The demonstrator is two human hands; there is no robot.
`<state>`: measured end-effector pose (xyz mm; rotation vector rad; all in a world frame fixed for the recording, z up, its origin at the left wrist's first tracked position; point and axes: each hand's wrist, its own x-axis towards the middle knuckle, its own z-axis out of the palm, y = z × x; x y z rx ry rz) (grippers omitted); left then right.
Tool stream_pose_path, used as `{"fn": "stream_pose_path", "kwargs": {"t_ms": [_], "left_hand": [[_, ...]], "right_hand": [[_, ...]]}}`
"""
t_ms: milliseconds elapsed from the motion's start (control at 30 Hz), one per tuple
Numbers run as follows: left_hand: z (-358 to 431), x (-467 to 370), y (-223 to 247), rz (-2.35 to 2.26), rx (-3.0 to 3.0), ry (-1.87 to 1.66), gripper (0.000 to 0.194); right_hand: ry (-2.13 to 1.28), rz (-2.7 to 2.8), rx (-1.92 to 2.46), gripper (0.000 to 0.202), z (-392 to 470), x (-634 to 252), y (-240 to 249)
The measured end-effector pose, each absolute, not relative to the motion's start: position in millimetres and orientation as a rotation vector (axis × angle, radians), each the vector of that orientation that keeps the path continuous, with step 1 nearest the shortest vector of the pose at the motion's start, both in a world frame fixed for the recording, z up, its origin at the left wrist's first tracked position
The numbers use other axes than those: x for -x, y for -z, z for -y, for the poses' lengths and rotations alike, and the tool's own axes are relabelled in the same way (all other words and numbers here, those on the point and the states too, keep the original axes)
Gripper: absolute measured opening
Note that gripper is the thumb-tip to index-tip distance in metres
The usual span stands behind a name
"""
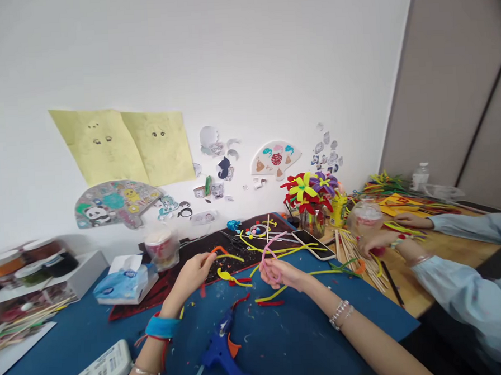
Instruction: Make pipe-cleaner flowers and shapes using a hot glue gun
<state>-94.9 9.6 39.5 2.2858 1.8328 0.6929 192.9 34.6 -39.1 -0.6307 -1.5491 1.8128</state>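
My right hand (282,273) is closed around a pink pipe cleaner (266,254), which is bent into a loop with one end pointing up and right. My left hand (197,273) is raised over the mat, thumb and fingertips pinched together. An orange pipe cleaner (220,248) and a short yellow one show right at those fingertips; whether they are gripped I cannot tell. Between my hands lies a twisted yellow pipe cleaner (225,275). A blue glue gun (225,351) rests below, its nozzle pointing away from me.
Pipe-cleaner flowers (305,190) stand in a jar at the back, beside a phone (313,244). Wooden sticks (359,260) lie to the right, near a co-worker's hands (381,241). On the left are a tissue pack (122,284), lidded tubs (32,274) and a white box (98,374).
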Motion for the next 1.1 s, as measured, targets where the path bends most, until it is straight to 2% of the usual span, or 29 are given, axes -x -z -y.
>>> {"fn": "stream_pose_path", "kwargs": {"t_ms": [100,300,500,667,800,933,1000,1100], "left_hand": [[-1,89,-44,-1.759,-2.354,-0.61,0.054],[10,76,-50,-1.86,-2.539,-0.441,0.03],[13,65,-44,-2.155,-2.465,-0.339,0.041],[11,78,-41,-2.244,-2.342,-0.254,0.025],[15,83,-44,-2.304,-2.352,-0.258,0.03],[20,74,-47,-2.348,-2.472,-0.406,0.048],[20,70,-49,-2.391,-2.548,-0.545,0.047],[14,71,-51,-2.309,-2.497,-0.763,0.033]], "right_hand": [[-1.863,1.559,0.592,0.036,-33,-190,43],[-1.828,1.574,0.551,0.032,-29,-191,44],[-1.781,1.633,0.585,0.028,-25,-191,42],[-1.699,1.656,0.634,0.03,-26,-191,44],[-1.644,1.626,0.657,0.031,-30,-190,44],[-1.617,1.611,0.682,0.033,-33,-188,45],[-1.607,1.612,0.697,0.034,-33,-188,45],[-1.596,1.626,0.717,0.036,-33,-188,45]]}}
